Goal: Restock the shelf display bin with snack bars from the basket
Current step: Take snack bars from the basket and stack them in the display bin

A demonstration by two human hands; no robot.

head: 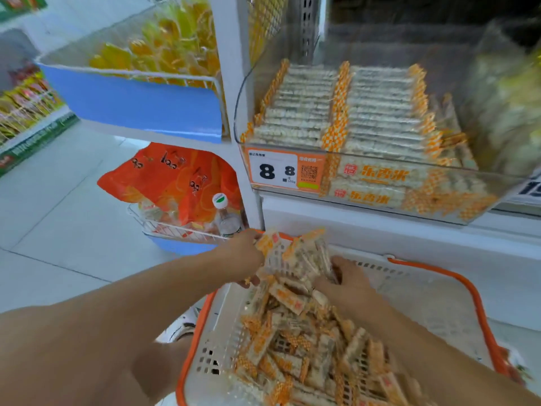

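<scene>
At the bottom of the frame sits a white plastic basket with an orange rim (480,300), and it holds a big heap of small snack bars in clear wrappers with orange checked ends (295,344). Both hands are at the far end of that heap, in the middle of the frame. The left hand (244,256) and the right hand (347,284) press in from each side on a bunch of snack bars (295,259), and the bunch sits a little above the heap. The fingers of both hands are curled around the bunch and grip it. Above, in the upper right of the frame, a clear plastic display bin (380,194) stands on the white shelf (409,230). It has two neat rows of the same bars inside, and the right side of the bin looks less full. A white and orange price tag with a big 8 (285,169) is on its front. At the left, a red snack bag (175,177) and a bottle with a white cap (225,215) lie in a wire basket (175,230).
</scene>
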